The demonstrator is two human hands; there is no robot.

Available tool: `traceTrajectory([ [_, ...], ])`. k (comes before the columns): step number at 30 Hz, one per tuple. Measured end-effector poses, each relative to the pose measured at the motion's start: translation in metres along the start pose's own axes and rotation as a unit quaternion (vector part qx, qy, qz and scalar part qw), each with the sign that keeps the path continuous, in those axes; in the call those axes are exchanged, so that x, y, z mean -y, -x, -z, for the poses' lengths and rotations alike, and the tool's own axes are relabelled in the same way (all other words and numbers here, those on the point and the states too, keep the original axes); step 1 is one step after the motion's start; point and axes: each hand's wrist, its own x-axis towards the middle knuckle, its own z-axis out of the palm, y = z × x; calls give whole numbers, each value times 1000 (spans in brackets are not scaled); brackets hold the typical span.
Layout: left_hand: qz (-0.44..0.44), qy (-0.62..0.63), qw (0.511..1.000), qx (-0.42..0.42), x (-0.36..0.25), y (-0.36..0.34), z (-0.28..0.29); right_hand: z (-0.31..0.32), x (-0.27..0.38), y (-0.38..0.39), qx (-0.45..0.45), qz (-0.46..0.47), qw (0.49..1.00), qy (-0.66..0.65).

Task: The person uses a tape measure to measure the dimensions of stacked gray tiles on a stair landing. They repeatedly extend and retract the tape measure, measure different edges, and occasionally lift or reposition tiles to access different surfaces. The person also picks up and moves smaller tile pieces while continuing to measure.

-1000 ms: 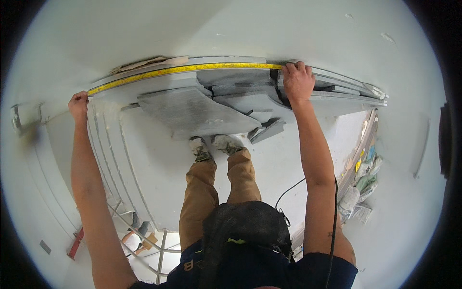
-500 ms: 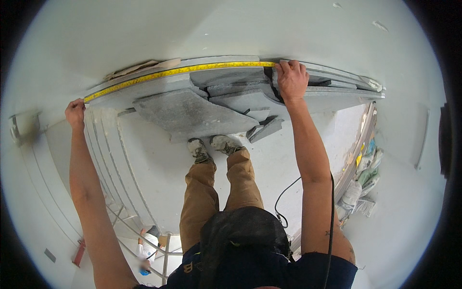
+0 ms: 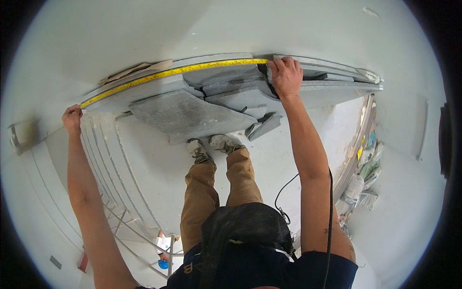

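Observation:
A yellow tape measure blade (image 3: pixel 173 72) stretches along the top of a grey stack of flat stone or board slabs (image 3: pixel 192 113) at the foot of a white wall. My left hand (image 3: pixel 72 118) pinches the blade's left end at the stack's left corner. My right hand (image 3: pixel 285 76) is closed over the tape's right end, pressing it on the slab edge; the tape case is hidden under the fingers. My feet in dusty shoes (image 3: pixel 211 144) stand right below the slabs.
A black cable (image 3: pixel 284 192) trails on the white floor by my right leg. Bags and rubbish (image 3: pixel 363 178) lie along the right edge. Stair steps (image 3: pixel 103 149) and a metal railing (image 3: pixel 139 231) drop away at lower left, where a person in a blue helmet (image 3: pixel 164 243) stands below.
The view has shifted slightly, so the slabs and both hands sit a little lower and to the left in the picture. The tape stays stretched between my hands.

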Motion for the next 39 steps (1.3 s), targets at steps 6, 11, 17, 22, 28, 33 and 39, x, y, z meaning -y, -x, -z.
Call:
traceTrajectory([
  [6,-1,-36,999,3,-6,1,1,-1,0,0,-7,5,1000,3],
  [11,-6,-40,999,-4,-5,0,0,-2,-1,1,-8,1,1000,-1],
  [17,6,-27,1000,-6,-7,0,-1,-4,-2,2,-17,4,1000,-8],
  [22,5,-58,998,-12,-8,1,0,-7,-3,2,-29,4,999,-14],
  [28,-4,0,1000,3,0,-4,1,-9,-3,3,-43,10,999,-15],
  [33,11,-21,1000,0,-2,-1,1,-9,-3,3,-43,18,999,-3],
  [39,-9,-75,997,-6,-13,0,7,5,-3,-2,-29,30,999,-10],
])
